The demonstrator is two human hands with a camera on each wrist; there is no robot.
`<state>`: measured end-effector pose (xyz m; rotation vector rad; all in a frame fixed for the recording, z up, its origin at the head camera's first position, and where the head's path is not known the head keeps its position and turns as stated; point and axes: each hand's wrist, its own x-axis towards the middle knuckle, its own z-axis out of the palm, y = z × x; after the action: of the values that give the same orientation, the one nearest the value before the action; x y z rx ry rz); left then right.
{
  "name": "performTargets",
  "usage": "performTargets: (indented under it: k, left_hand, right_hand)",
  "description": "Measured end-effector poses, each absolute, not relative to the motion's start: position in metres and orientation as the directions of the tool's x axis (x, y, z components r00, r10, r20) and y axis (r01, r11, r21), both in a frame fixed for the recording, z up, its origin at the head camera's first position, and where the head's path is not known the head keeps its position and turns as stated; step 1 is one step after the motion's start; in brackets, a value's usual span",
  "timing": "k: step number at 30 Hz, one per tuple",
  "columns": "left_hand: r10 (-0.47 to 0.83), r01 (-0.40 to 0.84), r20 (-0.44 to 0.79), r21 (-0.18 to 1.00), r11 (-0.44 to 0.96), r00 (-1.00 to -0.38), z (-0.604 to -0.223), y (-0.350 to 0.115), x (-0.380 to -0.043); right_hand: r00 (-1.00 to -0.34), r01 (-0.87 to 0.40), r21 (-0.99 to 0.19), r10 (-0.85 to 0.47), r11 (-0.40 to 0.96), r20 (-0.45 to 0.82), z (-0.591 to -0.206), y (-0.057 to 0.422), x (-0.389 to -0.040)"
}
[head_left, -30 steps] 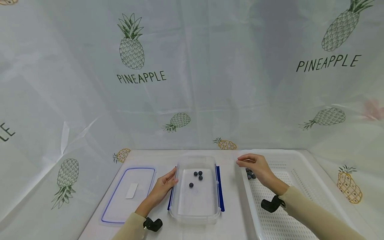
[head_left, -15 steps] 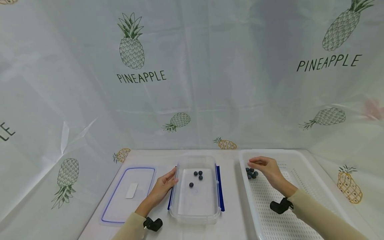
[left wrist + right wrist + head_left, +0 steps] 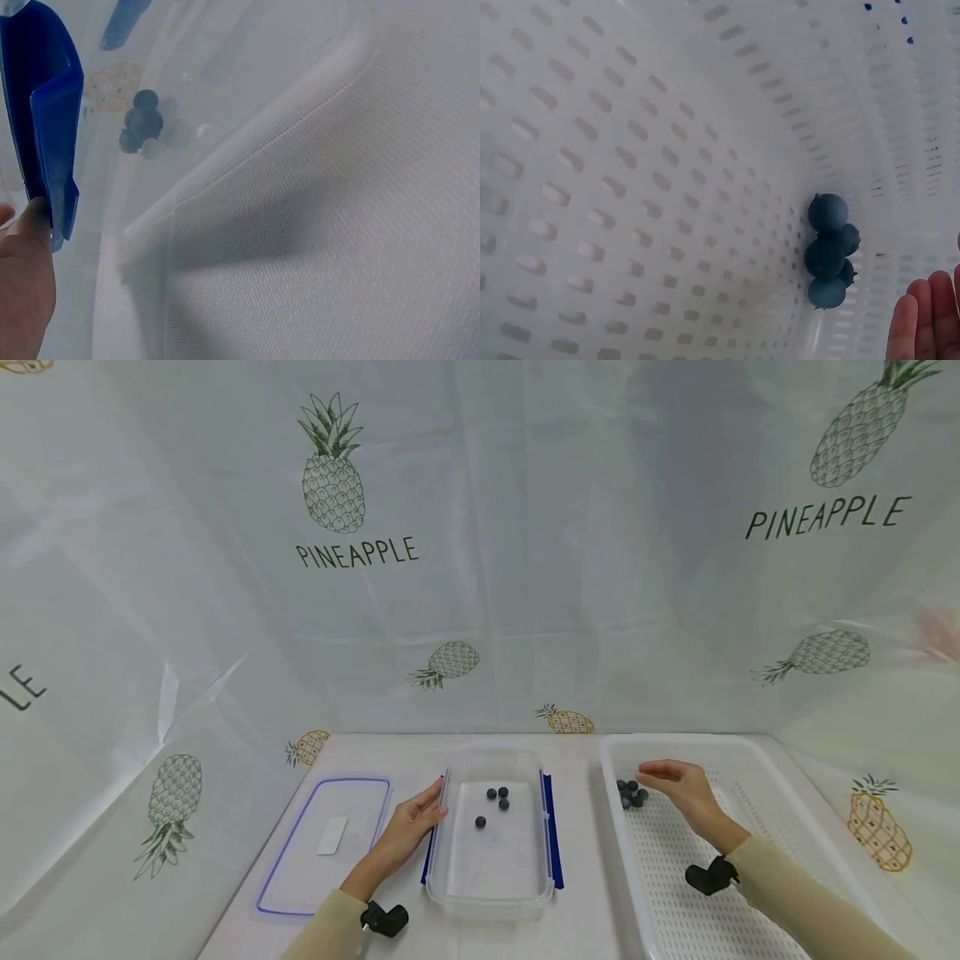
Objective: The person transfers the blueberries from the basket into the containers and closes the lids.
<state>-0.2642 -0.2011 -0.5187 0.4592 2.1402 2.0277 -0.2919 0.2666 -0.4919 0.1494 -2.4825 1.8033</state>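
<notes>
A clear plastic food container (image 3: 491,868) with blue side clips (image 3: 56,112) stands in the middle of the table, several blueberries (image 3: 480,822) on its floor. My left hand (image 3: 408,827) holds its left side, fingers and thumb at the rim and clip. To the right is a white perforated basket (image 3: 720,877). A cluster of several blueberries (image 3: 826,255) lies against the basket's left wall, near the back. My right hand (image 3: 686,789) hovers over the basket just right of this cluster. Its fingertips (image 3: 902,322) look straight in the right wrist view, with no berry showing between them.
A clear lid (image 3: 288,877) with a blue seal lies on the table (image 3: 577,827) left of the container, bearing a small white rectangle (image 3: 332,836). A pineapple-print sheet (image 3: 525,568) hangs behind and at the sides. The basket's raised wall (image 3: 622,860) faces the container.
My right hand has moved right, from over the basket's left rim to further inside, showing more of the berry cluster. My left hand and the container have stayed in place.
</notes>
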Motion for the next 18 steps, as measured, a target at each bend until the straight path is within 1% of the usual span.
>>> performTargets:
  k: [8,14,18]
  left_hand:
    - [0.344,0.118,0.097,0.992,0.038,-0.934,-0.520,-0.202,-0.265]
    - [0.346,0.070,0.060,0.997,0.016,-0.936,-0.512,-0.201,-0.263]
    - [0.369,0.069,0.057,0.997,0.018,-0.928,-0.501,-0.199,-0.257]
  right_hand:
    - [-0.993,-0.116,-0.914,-0.077,0.389,0.094,-0.504,0.279,-0.298]
    - [-0.990,-0.117,-0.919,-0.121,0.378,0.076,-0.512,0.285,-0.299]
    - [-0.988,-0.117,-0.918,-0.137,0.378,0.070,-0.517,0.288,-0.300]
